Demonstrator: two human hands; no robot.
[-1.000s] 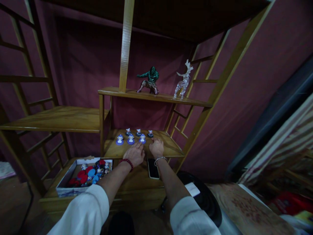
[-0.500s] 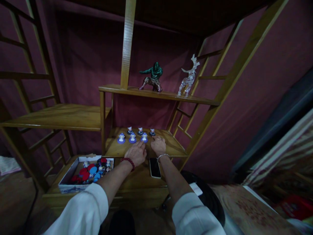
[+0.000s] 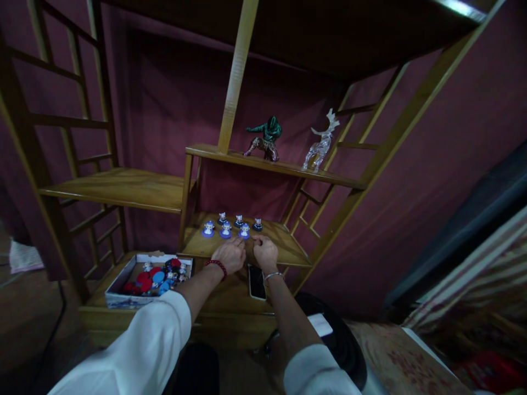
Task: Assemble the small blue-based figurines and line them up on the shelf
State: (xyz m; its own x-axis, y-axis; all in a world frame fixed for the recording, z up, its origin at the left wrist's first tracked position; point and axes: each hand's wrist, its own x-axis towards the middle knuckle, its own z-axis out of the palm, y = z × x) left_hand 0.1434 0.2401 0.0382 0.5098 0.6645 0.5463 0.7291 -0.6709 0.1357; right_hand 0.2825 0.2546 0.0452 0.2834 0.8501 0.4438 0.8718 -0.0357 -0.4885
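Observation:
Three small figurines on purple bases stand in a front row on the low shelf; the right-hand purple-based figurine (image 3: 244,231) is just beyond my left fingertips. Behind them is a row of three figurines on dark bases, with the right-hand dark-based figurine (image 3: 257,224) beyond my right hand. My left hand (image 3: 230,255), wearing a red bead bracelet, lies palm down with fingers stretched at the shelf's front edge. Beside it my right hand (image 3: 265,253), with a silver bangle, has its fingers curled inward; what they hold, if anything, is hidden. A phone (image 3: 257,283) lies below my hands.
An open box (image 3: 119,299) of red, blue and black pieces and figurines stands at the left. Above, the upper shelf (image 3: 288,170) carries a green-and-bronze crouching statue (image 3: 268,137) and a clear deer statue (image 3: 320,145). A black round seat (image 3: 341,343) is at lower right.
The camera view has shifted and tilted slightly. My right fingers look more curled in and sit a little nearer the shelf's front edge. The figurines keep their two rows.

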